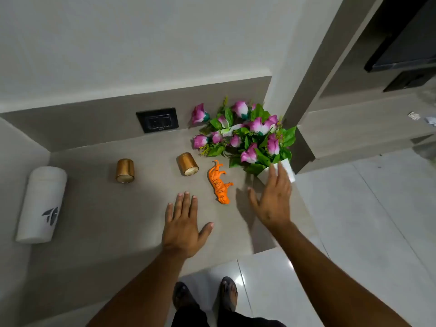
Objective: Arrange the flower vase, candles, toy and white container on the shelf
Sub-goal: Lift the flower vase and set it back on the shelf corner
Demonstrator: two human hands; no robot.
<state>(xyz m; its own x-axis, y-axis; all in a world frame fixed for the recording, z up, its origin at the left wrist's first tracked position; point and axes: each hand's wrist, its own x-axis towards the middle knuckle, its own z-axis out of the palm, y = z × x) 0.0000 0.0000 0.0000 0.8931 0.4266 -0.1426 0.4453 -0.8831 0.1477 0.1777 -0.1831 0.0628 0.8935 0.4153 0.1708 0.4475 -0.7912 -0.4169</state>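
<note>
On the beige shelf [106, 215] a flower vase [289, 169], white with pink flowers [247, 135], lies tipped over at the right end. My right hand [271, 199] is open, fingers spread, over the vase's base; whether it touches is unclear. An orange toy tiger [219, 182] lies on its side just left of that hand. Two gold candles lie on their sides: one [187, 164] near the tiger, one [125, 171] further left. A white container [41, 205] with a dark logo lies on its side at the far left. My left hand [184, 225] is open, palm down, over the shelf's front.
A black wall socket [157, 120] sits in the shelf's back wall. A pillar [302, 74] stands right of the flowers. The shelf's front edge drops to a glossy tiled floor [354, 227] where the person's feet [205, 296] stand. Dark electronics [405, 50] hang at the upper right.
</note>
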